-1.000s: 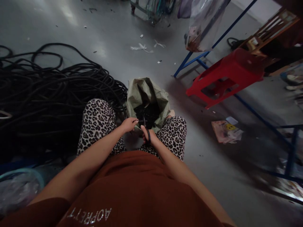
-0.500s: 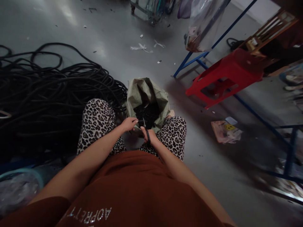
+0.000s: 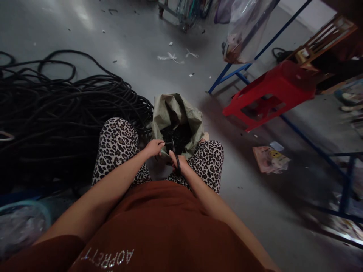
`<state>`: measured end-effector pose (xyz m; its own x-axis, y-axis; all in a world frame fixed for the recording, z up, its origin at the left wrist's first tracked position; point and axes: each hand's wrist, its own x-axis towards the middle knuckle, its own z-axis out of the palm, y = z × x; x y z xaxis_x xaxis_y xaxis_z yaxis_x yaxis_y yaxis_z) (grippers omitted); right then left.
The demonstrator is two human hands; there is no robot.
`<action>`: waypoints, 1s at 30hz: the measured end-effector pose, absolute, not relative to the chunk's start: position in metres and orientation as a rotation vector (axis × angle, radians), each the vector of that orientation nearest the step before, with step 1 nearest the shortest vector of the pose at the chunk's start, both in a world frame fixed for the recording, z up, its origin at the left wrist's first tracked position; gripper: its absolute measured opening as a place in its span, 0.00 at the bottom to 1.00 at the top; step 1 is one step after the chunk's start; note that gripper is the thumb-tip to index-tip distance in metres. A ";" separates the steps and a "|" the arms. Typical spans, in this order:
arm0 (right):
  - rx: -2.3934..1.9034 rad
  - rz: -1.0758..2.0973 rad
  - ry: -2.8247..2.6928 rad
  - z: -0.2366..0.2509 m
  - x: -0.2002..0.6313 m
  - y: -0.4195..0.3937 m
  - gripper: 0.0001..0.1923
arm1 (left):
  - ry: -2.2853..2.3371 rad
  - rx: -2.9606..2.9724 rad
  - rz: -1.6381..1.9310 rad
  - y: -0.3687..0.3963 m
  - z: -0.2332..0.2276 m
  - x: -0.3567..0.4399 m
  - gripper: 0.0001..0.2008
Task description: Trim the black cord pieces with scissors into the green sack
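Observation:
I sit with my knees apart in leopard-print trousers. My right hand (image 3: 179,163) grips black-handled scissors (image 3: 175,154), blades pointing up toward the sack. My left hand (image 3: 154,147) pinches the end of a thin black tube (image 3: 166,144) held against the blades. Right beyond both hands stands an open green woven sack (image 3: 177,113) with dark cut pieces (image 3: 176,135) inside it.
A big heap of coiled black hose (image 3: 56,109) fills the floor at left. A tipped red plastic stool (image 3: 269,94) and blue metal frame (image 3: 309,139) lie at right, with a crumpled paper packet (image 3: 270,158) on the grey floor. A clear plastic bag (image 3: 244,30) hangs at the back.

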<state>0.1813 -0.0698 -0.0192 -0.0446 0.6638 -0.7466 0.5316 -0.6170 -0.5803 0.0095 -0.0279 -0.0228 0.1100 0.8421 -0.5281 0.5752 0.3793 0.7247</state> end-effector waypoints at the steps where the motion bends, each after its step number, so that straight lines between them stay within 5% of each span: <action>1: -2.088 1.791 -1.291 -0.019 0.180 -0.070 0.34 | 1.583 1.299 0.325 -0.028 -0.022 0.009 0.18; 30: -2.038 1.912 -1.413 -0.027 0.177 -0.070 0.37 | 1.576 1.456 0.161 -0.033 -0.009 0.015 0.17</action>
